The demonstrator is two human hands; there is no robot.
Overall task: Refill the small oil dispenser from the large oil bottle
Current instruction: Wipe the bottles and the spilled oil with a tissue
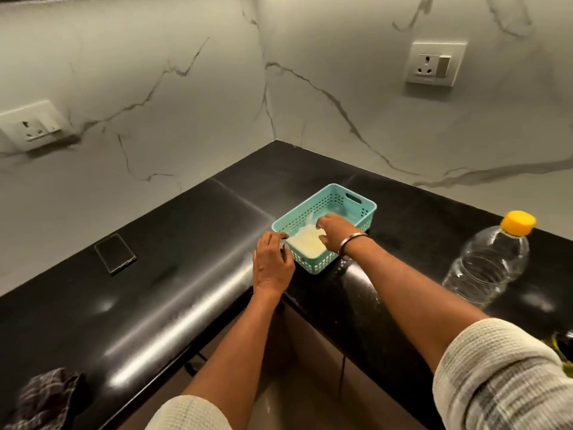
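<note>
— Head view: left hand grips basket rim; right hand reaches inside, grasp hidden.
— Large oil bottle, right of basket: likely light, slippery; grasp its waist.

Clear yellow-capped oil bottle upright on counter
</note>
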